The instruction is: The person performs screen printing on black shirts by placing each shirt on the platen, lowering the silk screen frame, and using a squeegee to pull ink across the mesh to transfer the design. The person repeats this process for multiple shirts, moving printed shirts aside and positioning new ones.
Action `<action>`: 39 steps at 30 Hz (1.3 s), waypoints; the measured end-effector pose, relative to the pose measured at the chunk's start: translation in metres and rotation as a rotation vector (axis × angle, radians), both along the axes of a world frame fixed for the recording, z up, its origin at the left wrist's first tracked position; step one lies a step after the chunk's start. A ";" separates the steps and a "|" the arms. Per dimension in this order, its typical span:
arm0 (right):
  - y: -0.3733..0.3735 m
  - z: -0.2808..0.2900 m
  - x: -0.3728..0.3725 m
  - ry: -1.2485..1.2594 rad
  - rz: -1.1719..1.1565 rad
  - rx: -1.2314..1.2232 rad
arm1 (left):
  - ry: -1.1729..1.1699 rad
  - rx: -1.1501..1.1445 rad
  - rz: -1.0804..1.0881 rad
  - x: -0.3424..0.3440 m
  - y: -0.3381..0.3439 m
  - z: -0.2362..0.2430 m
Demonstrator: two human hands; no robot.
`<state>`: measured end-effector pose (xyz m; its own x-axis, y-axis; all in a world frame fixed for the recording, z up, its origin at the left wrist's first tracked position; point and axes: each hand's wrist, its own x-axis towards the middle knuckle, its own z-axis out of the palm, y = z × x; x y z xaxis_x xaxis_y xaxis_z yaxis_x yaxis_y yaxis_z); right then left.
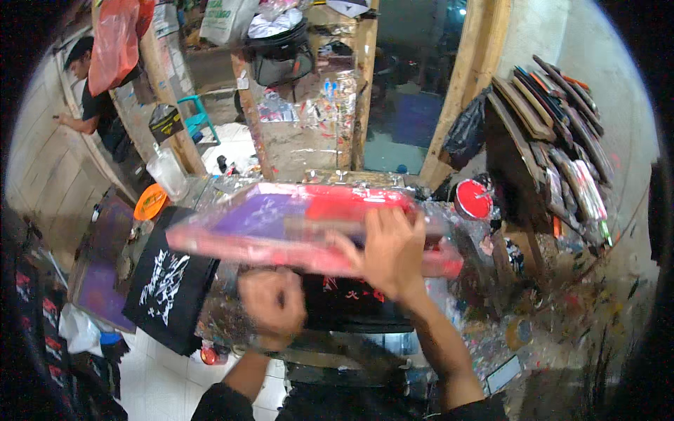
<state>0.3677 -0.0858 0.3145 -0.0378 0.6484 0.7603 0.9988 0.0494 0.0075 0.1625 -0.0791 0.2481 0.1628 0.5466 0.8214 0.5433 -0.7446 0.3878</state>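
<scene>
A screen-printing frame (260, 217) with purple and red areas spans the bench, blurred and tilted above black fabric (361, 314) bearing red print. My right hand (390, 249) grips a long bar (316, 226), apparently a squeegee, lying across the screen. Just below the frame's front edge, my left hand (270, 305) has its fingers curled; motion blur hides what, if anything, it holds. To the left lies another black cloth (165, 288) with a white print.
A tub of red ink (472, 198) stands behind the bench's right end, near stacked frames (547, 126). An orange bowl (149, 200) and a translucent jug (166, 172) sit at back left. A phone (503, 373) lies lower right. Another person (98, 105) is at upper left.
</scene>
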 end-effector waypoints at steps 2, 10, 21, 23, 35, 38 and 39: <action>0.036 0.035 0.012 -0.005 -0.050 -0.033 | -0.106 -0.236 -0.335 0.067 -0.040 -0.042; 0.108 0.113 0.058 0.030 -0.015 -0.156 | 0.605 -1.316 -0.894 0.101 -0.037 -0.124; 0.149 0.148 0.081 0.150 0.012 -0.310 | 0.784 -0.225 -0.201 -0.030 0.005 -0.124; 0.157 0.152 0.067 0.139 0.013 -0.305 | 0.717 -0.441 -0.002 -0.114 0.005 -0.182; 0.174 0.155 0.071 0.151 -0.135 -0.396 | -0.655 -0.585 0.164 -0.287 0.104 -0.146; 0.172 0.160 0.059 0.151 -0.119 -0.407 | -0.585 -0.495 0.274 -0.444 0.102 -0.111; 0.174 0.161 0.049 0.149 -0.088 -0.372 | 0.067 -0.332 0.911 -0.513 0.084 -0.101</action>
<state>0.4167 0.0883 0.4757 0.1230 0.8761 0.4662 0.9881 -0.0644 -0.1396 -0.3502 0.0054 0.1468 -0.3972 0.6885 0.6068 0.8857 0.1145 0.4498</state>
